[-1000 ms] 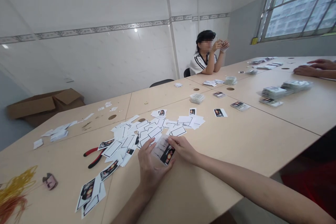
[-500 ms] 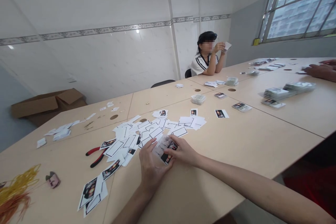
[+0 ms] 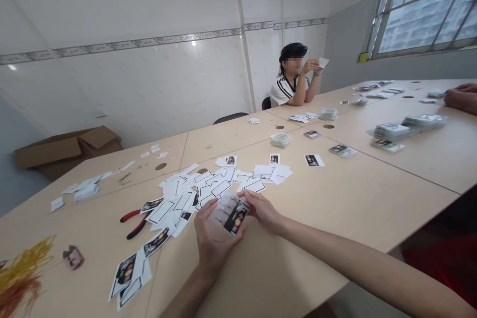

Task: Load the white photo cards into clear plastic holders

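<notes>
A flat clear plastic packet [image 3: 230,215] with a dark printed card along its right side is tilted above the table's near part. My left hand [image 3: 212,236] is closed around its left and lower edges, the thumb along the left edge. At the packet's upper right corner my right hand [image 3: 261,211] pinches the edge, its fingertips partly hidden behind. Just beyond lies a spread pile of white cards [image 3: 182,201] with black borders. Several dark printed cards [image 3: 156,242] lie at the pile's near left side.
Red-handled pliers [image 3: 136,223] lie left of the pile, with a pink object [image 3: 73,257] and yellow cords [image 3: 28,261] further left. Stacks of packets [image 3: 391,130] stand at right. Across the table sits a person [image 3: 290,84] holding a card; another person's hands [image 3: 462,97] rest at far right.
My right thumb has moved off the packet's face to its upper right edge, showing more of the dark card. The other person's hands at far right have shifted right.
</notes>
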A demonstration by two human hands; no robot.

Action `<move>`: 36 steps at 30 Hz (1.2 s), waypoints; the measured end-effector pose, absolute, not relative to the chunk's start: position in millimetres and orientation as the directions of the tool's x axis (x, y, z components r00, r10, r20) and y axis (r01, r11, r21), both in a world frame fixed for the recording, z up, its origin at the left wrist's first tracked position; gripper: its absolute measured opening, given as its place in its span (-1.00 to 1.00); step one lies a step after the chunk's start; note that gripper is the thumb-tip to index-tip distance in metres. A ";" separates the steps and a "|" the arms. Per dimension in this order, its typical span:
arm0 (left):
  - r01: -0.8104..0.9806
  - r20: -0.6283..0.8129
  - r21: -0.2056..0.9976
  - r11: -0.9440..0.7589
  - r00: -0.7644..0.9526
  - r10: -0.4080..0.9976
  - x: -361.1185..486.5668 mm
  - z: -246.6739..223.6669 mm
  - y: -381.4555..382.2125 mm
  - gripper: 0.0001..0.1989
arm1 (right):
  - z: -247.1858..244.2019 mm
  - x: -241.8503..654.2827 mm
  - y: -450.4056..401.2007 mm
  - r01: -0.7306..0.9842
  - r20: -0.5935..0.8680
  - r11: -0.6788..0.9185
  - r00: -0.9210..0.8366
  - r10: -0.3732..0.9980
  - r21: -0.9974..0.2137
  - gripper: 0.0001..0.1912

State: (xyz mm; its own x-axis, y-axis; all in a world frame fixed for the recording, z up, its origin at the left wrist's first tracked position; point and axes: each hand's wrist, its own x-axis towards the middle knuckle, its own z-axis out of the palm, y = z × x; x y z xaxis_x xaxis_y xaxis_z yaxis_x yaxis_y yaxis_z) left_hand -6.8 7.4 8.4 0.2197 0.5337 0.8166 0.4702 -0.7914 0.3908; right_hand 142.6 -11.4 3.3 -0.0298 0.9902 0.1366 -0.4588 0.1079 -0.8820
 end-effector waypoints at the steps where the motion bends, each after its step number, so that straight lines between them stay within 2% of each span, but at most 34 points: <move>1: 0.477 0.780 0.472 -0.741 0.165 0.603 -5.9 9.3 7.1 -0.31 | 3.6 143.2 -11.2 -0.473 0.106 0.071 -0.049 0.993 -0.878 -0.66; 3: 0.493 0.701 0.594 -0.635 0.070 0.710 -4.7 10.4 7.9 -0.31 | 4.3 143.6 -11.6 -0.437 0.094 0.039 -0.106 0.990 -0.899 -0.66; 5: 0.513 0.668 0.620 -0.594 0.053 0.742 -4.5 10.1 10.4 -0.30 | 3.2 142.7 -12.1 -0.370 0.114 0.051 -0.151 0.982 -0.928 -0.68; 7: 0.527 0.688 0.585 -0.617 0.080 0.721 -5.2 8.5 13.4 -0.30 | 0.0 141.4 -11.2 -0.348 0.143 0.084 -0.147 0.979 -0.934 -0.68; 10: 0.533 0.738 0.496 -0.685 0.156 0.656 -6.7 6.2 16.5 -0.34 | -3.7 142.9 -7.6 -0.416 0.158 0.123 -0.050 0.986 -0.901 -0.68; 14: 0.552 0.732 0.416 -0.723 0.268 0.626 -7.8 6.5 15.8 -0.63 | 3.5 151.9 -5.2 -0.462 0.143 0.178 0.110 0.984 -0.869 -0.71; 16: 0.561 0.727 0.408 -0.721 0.278 0.627 -7.7 7.5 14.4 -0.66 | 9.6 155.1 -7.0 -0.410 0.158 0.211 0.160 0.974 -0.888 -0.71; 20: 0.531 0.730 0.359 -0.768 0.353 0.585 -6.9 7.8 13.0 -0.44 | 13.1 153.3 -11.8 -0.335 0.177 0.220 0.156 0.972 -0.916 -0.72; 26: 0.518 0.570 0.268 -0.812 0.595 0.567 -7.9 4.5 14.8 -0.32 | 1.4 146.2 -10.4 -0.442 0.107 0.114 0.041 0.993 -0.890 -0.68; 28: 0.501 0.535 0.256 -0.826 0.638 0.553 -8.4 3.5 14.9 -0.19 | -1.4 145.0 -9.9 -0.474 0.088 0.087 0.019 0.996 -0.876 -0.67; 30: 0.505 0.523 0.258 -0.823 0.643 0.559 -8.5 2.4 14.8 -0.16 | -3.0 144.3 -9.9 -0.468 0.079 0.075 0.012 0.997 -0.881 -0.67; 32: 0.520 0.530 0.269 -0.811 0.623 0.576 -8.5 1.2 14.7 -0.24 | -3.4 144.6 -10.3 -0.400 0.086 0.079 0.000 0.996 -0.913 -0.68; 36: 0.523 0.541 0.316 -0.792 0.586 0.603 -8.4 0.8 14.5 -0.34 | -1.9 147.8 -10.6 -0.087 0.161 0.159 -0.021 0.987 -0.983 -0.63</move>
